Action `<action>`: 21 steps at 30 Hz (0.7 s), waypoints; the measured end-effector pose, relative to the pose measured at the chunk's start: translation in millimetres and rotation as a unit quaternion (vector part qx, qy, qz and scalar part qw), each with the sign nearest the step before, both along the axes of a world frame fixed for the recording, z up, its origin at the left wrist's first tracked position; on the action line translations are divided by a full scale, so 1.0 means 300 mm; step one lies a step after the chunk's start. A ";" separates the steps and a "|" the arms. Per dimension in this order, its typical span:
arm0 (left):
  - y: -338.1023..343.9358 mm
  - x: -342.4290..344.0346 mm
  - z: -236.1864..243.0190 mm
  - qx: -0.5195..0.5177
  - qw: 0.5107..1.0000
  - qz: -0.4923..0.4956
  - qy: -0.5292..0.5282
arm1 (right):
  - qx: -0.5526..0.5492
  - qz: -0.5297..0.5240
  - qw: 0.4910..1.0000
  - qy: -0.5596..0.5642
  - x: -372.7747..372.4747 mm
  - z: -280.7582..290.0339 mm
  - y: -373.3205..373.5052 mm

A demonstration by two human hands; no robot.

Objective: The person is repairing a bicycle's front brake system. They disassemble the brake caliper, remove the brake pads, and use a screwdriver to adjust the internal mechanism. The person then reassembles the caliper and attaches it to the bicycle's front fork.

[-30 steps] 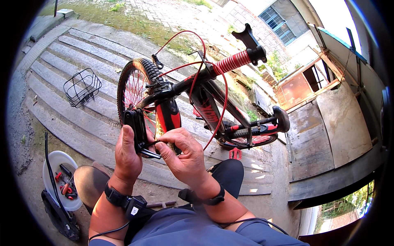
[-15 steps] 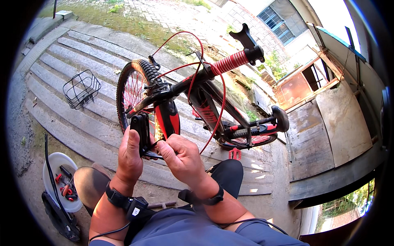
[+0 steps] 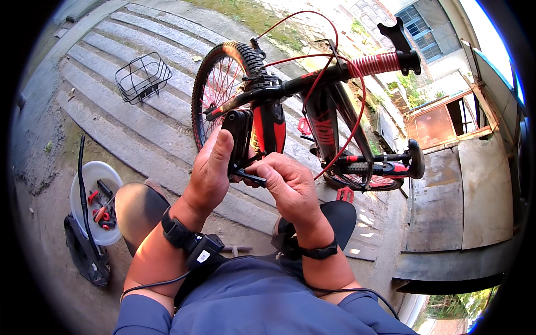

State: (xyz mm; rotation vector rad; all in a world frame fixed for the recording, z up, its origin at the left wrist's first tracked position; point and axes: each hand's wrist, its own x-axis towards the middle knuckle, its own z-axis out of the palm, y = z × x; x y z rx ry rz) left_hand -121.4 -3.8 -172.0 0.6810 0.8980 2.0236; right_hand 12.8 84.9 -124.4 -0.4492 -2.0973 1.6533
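Upright in my left hand [image 3: 207, 170] is a black folding hex key set [image 3: 240, 135], with my thumb along its side and my fingers behind it. From its lower end a thin dark key [image 3: 251, 177] sticks out to the right. My right hand [image 3: 287, 187] pinches that key between thumb and fingers. Just beyond both hands stands a black and red bicycle [image 3: 324, 125], its knobby front wheel [image 3: 205, 95] toward the left. A red-banded tube [image 3: 374, 65] ends in a black clamp [image 3: 409, 61], and loose red cables [image 3: 364, 106] loop around it.
A black wire basket [image 3: 142, 78] sits on the slatted concrete. At my left, a white tub [image 3: 75, 192] holds red and black parts and tools. A long black rod [image 3: 82, 184] and a black plastic piece [image 3: 84, 259] lie against it. Wooden boards [image 3: 435, 201] stand at right.
The whole view has shifted, so the bicycle, basket and tub appear farther right. My right fingers have moved along the key, which now shows more clearly; both hands keep their hold.
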 end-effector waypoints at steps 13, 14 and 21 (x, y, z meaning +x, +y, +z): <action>0.006 0.005 0.003 -0.009 0.994 -0.038 -0.098 | -0.158 -0.007 0.983 0.089 -0.004 -0.052 -0.035; 0.005 0.005 0.012 -0.008 0.993 -0.041 -0.115 | -0.123 0.002 0.988 0.091 0.000 -0.061 -0.026; 0.003 -0.006 0.020 0.014 0.985 -0.053 -0.164 | 0.048 0.003 0.996 0.081 -0.002 -0.067 -0.007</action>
